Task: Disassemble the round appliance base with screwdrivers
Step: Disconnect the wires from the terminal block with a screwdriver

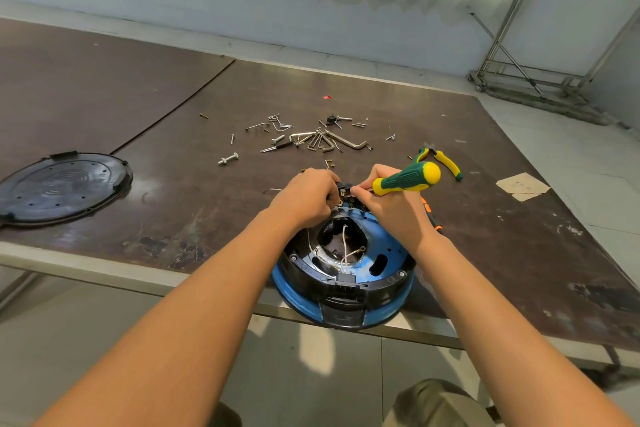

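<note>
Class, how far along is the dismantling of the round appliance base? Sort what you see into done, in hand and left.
Done: the black cover lies off to the left; loose screws lie on the table. In hand: the right hand holds the green-and-yellow screwdriver at the far rim of the base, which the left hand grips. Left: rim screws and white wires sit inside.

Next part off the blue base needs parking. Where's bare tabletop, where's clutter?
Free: the table between the black cover and the left hand; also the near-right stretch between the appliance base and the paper scrap. Crowded: screws and hex keys beyond both hands; pliers and an orange-handled tool beside the right hand holding the screwdriver.
</note>
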